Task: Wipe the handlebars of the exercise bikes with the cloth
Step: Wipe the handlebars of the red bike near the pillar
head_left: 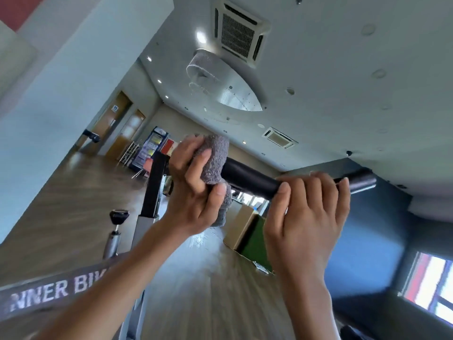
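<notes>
Bright ceiling spotlights, window glare, blurred warped edges.

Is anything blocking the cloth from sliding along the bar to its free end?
Yes. The right hand grips the bare handlebar between the cloth, held by the left hand, and the bar's free end.

There is one camera, and it sits on the person's head. It looks forward into the room, but it is tipped over hard, so the floor slants up the left side and the ceiling fills the top and right. The camera is very near the handlebar. The left hand with the cloth and the right hand look big in the middle. Both arms come in from the bottom edge. The far end of the room looks small.
</notes>
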A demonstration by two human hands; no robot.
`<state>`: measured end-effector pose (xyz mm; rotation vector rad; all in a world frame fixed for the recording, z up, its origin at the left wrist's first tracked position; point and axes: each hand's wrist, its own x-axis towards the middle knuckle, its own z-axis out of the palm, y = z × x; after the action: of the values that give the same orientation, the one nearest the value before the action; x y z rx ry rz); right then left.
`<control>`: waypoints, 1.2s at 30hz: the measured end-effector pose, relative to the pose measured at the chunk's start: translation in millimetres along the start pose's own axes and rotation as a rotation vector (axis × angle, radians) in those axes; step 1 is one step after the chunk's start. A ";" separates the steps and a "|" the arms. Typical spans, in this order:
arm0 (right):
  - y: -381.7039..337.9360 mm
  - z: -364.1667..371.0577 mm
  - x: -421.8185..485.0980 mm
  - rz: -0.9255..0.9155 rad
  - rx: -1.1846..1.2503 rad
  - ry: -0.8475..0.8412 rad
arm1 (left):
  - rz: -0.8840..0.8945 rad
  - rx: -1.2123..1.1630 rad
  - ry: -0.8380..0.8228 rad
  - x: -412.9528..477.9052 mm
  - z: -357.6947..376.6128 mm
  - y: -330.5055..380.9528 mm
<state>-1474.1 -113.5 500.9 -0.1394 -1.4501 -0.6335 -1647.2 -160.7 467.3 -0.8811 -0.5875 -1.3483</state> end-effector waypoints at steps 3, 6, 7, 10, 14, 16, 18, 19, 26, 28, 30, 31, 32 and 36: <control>-13.4 4.5 -1.8 0.046 -0.002 -0.001 | -0.118 -0.165 0.032 -1.9 -1.3 -8.7; -14.8 7.1 -3.9 0.029 0.008 0.029 | -0.168 -0.212 0.029 -7.3 -0.7 -18.8; -15.1 7.9 -4.7 0.028 -0.001 0.038 | -0.176 -0.238 0.025 -8.7 0.5 -20.8; -24.0 14.8 -5.4 0.070 -0.042 0.073 | -0.227 -0.316 0.044 -12.8 6.5 -21.3; -28.5 19.4 -5.4 0.110 -0.043 0.098 | -0.244 -0.376 0.137 -14.9 19.3 -22.7; -29.1 16.9 -4.3 0.110 -0.041 0.082 | -0.320 -0.438 0.175 -17.3 23.3 -27.0; -30.5 13.8 -3.8 0.107 -0.045 0.058 | -0.372 -0.483 0.223 -17.4 27.1 -21.4; -31.8 13.1 -3.2 0.106 -0.047 0.054 | -0.369 -0.488 0.252 -15.6 30.1 -14.2; -34.2 13.8 -4.3 0.103 -0.061 0.047 | -0.357 -0.528 0.362 -14.4 39.9 -18.1; -34.9 14.7 -4.2 0.112 -0.054 0.050 | -0.416 -0.564 0.330 -16.8 36.0 -17.6; -36.1 15.8 -5.3 0.130 -0.046 0.053 | -0.386 -0.554 0.325 -10.7 32.5 -6.8; -36.8 15.9 -5.7 0.134 -0.044 0.056 | -0.334 -0.531 0.337 -6.9 32.7 -1.2; -37.2 16.2 -5.4 0.134 -0.043 0.063 | -0.276 -0.506 0.352 -3.8 33.8 1.5; -37.4 14.5 -3.8 0.126 -0.045 0.054 | -0.346 -0.599 0.344 -7.9 35.0 -12.0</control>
<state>-1504.8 -136.8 488.8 -0.2449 -1.3639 -0.5625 -1655.8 -127.4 483.1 -1.0146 -0.0551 -1.9962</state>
